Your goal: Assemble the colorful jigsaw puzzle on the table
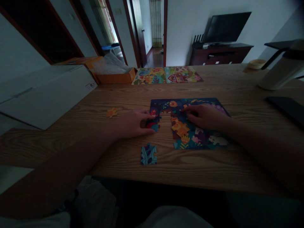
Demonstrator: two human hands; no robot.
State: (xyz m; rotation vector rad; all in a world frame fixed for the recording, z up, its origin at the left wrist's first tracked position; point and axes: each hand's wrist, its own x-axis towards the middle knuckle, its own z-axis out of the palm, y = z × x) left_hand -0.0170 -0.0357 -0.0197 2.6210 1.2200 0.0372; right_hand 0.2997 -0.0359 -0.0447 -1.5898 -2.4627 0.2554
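Note:
A dark blue jigsaw puzzle (pixel 206 100), partly put together, lies on the table with a gap showing bare wood at its lower left. My left hand (pixel 135 123) is at the puzzle's left edge, thumb and forefinger apart, their tips touching a red and teal puzzle piece (pixel 154 127). My right hand (pixel 205 117) rests on the puzzle's upper right part, fingers spread and holding nothing visible. A loose orange puzzle piece (pixel 180 128) lies on top of the puzzle. Nearer to me is a teal leaf-patterned puzzle piece (pixel 148 154). Left of my left hand sits another orange piece (pixel 111 112).
Two colourful puzzle pictures (pixel 152 76) lie at the table's far side, beside an orange box (pixel 116 78) with clear plastic. A white box (pixel 49 91) stands at left. To the right are a bottle (pixel 281 71), a dark flat object (pixel 287 107) and a tape roll (pixel 256 64).

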